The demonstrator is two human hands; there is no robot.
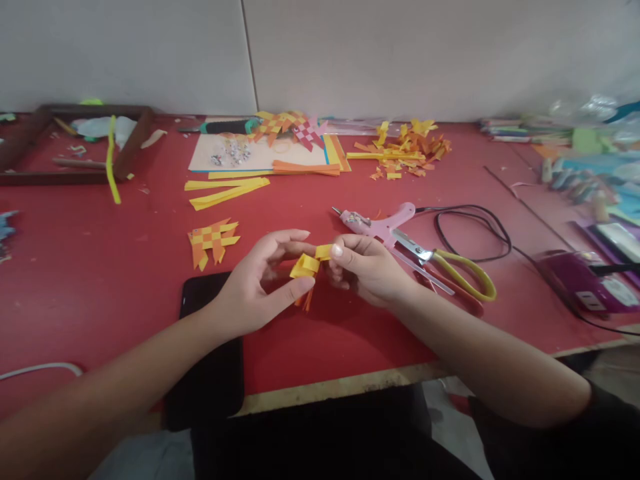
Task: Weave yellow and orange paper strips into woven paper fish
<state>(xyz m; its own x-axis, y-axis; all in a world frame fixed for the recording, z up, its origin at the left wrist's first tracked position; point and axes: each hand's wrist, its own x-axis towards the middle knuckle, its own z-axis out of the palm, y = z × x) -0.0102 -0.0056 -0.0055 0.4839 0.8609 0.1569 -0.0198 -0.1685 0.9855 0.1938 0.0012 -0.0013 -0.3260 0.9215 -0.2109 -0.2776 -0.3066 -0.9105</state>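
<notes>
Between my two hands, above the red table, is a small piece of folded yellow and orange paper strips (305, 267). My left hand (265, 280) curves around its left side, with the thumb below and the fingers behind it. The thumb and fingers of my right hand (363, 267) pinch a yellow strip end on the right. Orange ends hang down below the piece. A finished-looking woven paper fish (213, 241) in yellow and orange lies left of my hands. A black phone (207, 360) rests partly under my left forearm.
A pink glue gun (383, 223) and yellow-handled scissors (450, 263) lie to the right, with a black cord. Yellow strips (227, 190), orange strips (305, 168) and a heap of paper scraps (407, 150) lie farther back. A brown frame tray (75, 177) stands at back left.
</notes>
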